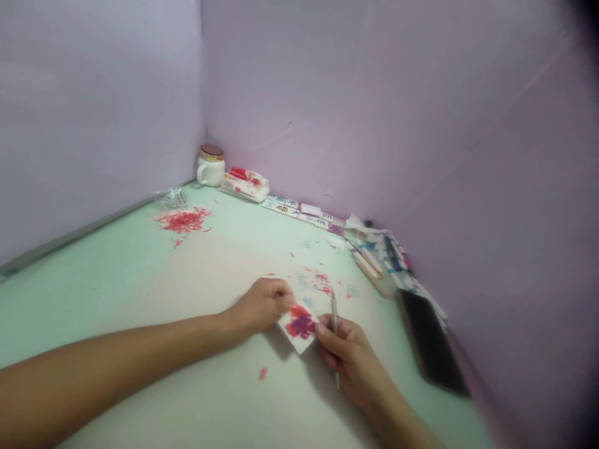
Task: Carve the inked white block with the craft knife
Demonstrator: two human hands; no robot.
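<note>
A small white square block (298, 345) is tilted above the table, its face smeared with red and purple. My left hand (259, 304) pinches it at the upper left corner, fingers curled. At the right corner, the thumb of my right hand (347, 349) presses on the block. That same hand also grips a slim silver craft knife (334, 310), which points upward between the fingers; its tip is blurred. Beyond the hands, blue and red character prints (322, 280) mark the tabletop among red scraps.
Red shavings (183, 220) lie in a pile at the left. A lidded white mug (211, 169) and a wipes packet (246, 185) stand in the corner. Along the right wall are character strips (304, 216), several pens (367, 259) and a dark phone (430, 340). Walls enclose the back and right.
</note>
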